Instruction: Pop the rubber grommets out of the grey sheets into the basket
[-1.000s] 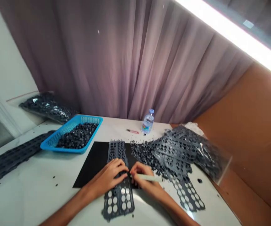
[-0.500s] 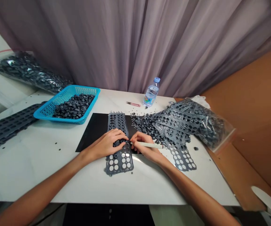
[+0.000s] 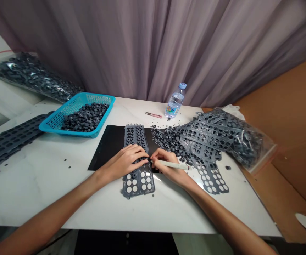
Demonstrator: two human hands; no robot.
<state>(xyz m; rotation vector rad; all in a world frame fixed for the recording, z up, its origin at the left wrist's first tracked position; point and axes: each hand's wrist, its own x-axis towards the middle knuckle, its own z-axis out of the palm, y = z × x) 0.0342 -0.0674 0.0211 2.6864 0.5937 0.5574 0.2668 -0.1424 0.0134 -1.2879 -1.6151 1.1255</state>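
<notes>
A dark grey perforated rubber sheet (image 3: 139, 189) lies lengthwise before me, its far rows filled with small rings and its near holes showing white tabletop. My left hand (image 3: 127, 161) rests across the sheet's middle, fingers and thumb closed together by its right edge; the exact spot they pinch is hidden. In my right hand (image 3: 170, 168) is a slim pen-like tool (image 3: 175, 164) with a pale handle, held like a pencil. Its tip meets the left fingertips at the sheet's edge and is too small to make out. A black mat (image 3: 105, 148) lies partly under the sheet.
A blue basket (image 3: 45, 127) of grey rings stands at left, near another perforated sheet (image 3: 6, 141) and a filled plastic bag (image 3: 33, 78). Pink thread snips (image 3: 154, 115) and a water bottle (image 3: 175, 102) stand behind. Loose rings (image 3: 172, 140), piled sheets (image 3: 208, 131) and a bag (image 3: 251, 148) lie right.
The whole view has shifted a little, so most things sit slightly farther right. Both hands stay together at the sheet's edge, the tool still in the right one.
</notes>
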